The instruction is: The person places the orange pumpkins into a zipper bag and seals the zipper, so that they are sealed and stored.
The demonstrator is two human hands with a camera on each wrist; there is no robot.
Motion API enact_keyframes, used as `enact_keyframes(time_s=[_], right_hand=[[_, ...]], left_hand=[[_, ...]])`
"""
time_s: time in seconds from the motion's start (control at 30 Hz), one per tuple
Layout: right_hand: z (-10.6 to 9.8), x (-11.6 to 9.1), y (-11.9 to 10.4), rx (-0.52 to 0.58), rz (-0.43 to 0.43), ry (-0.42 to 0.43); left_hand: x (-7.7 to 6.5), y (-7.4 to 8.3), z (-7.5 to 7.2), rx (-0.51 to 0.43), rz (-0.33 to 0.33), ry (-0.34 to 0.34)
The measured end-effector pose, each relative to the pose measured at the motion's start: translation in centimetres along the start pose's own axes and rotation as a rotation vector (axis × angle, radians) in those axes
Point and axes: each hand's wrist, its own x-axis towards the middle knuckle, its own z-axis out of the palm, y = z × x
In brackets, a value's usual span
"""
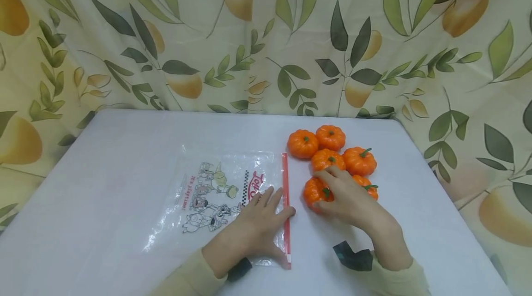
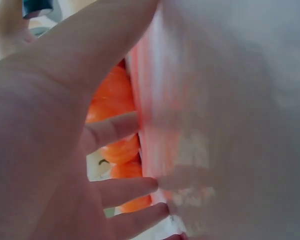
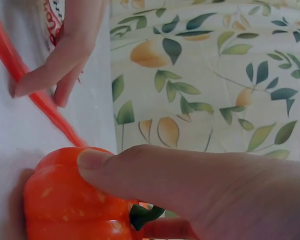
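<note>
A clear plastic zip bag [image 1: 170, 213] with printed cartoon characters and a red strip [image 1: 285, 171] along its right edge lies flat on the table. My left hand [image 1: 259, 226] rests on the bag with fingers spread, its fingertips and thumb by the red strip. Beside the strip, my right hand [image 1: 349, 199] grips a small orange toy pumpkin [image 1: 314, 193] with a green stem, the nearest on the left of a cluster. In the right wrist view the thumb presses against the side of this pumpkin [image 3: 75, 200].
Several more orange pumpkins [image 1: 303, 144] sit close together behind and right of the gripped one, one partly hidden by my right hand. The white table [image 1: 104, 171] ends at a curtain [image 1: 232, 56] printed with leaves and fruit.
</note>
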Motion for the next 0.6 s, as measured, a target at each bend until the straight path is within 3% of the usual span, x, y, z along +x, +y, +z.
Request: enact_keyframes(time_s=[0.2,0.47,0.6], right_hand=[[-0.16,0.32,-0.19,-0.017,0.005,0.004],[-0.37,0.87,-0.91,-0.006,0.053,-0.033],[-0.13,0.98,-0.91,-0.016,0.038,-0.023]], left_hand=[[0.20,-0.18,0.34,0.024,0.015,0.014],[0.12,-0.40,0.50,-0.004,0.034,0.021],[-0.10,-0.65,0.30,-0.031,0.039,0.026]])
